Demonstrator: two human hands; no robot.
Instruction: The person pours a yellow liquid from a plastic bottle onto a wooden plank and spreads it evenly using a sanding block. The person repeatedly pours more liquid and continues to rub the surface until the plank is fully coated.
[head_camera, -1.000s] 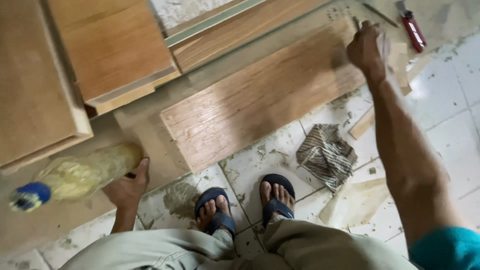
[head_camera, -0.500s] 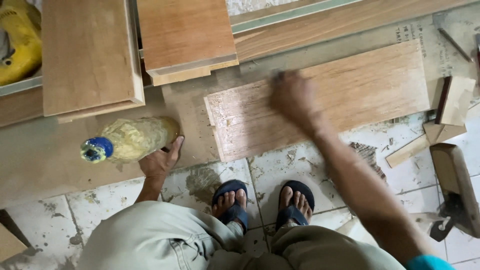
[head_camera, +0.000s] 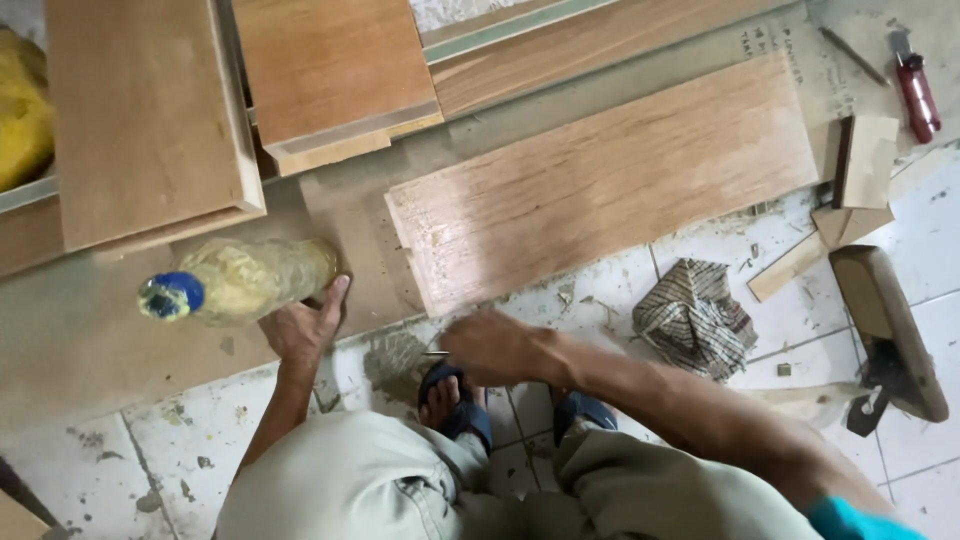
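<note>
Bottle (head_camera: 235, 282) of yellowish glue with a blue cap lies on its side at the left, on the brown sheet (head_camera: 90, 350) spread over the floor, just in front of a stack of wooden panels (head_camera: 140, 120); its long axis runs nearly level across the view, cap pointing left, base pointing right toward the board. The left hand (head_camera: 300, 325) cups that base end, fingers curled around it from below with the thumb up along the side. Right of it, a long wooden board (head_camera: 600, 185) lies flat, its long axis rising from lower left to upper right, with a pale scuffed patch at its far end. Just below the board's near corner the right hand (head_camera: 490, 345) hovers over the tiled floor (head_camera: 720, 250), fingers pressed together on what looks like a thin metal piece, too small to name. The step in hand seems to be getting glue ready for the board: the bottle is held but not yet lifted or tipped. The next move would call for raising it, turning the cap toward the board's face, and keeping the flow steady along the grain. Farther right lie a crumpled checked rag (head_camera: 695, 315), offcuts of wood (head_camera: 860, 165), a red-handled tool (head_camera: 915, 95) and a wooden-handled tool (head_camera: 885, 330).
</note>
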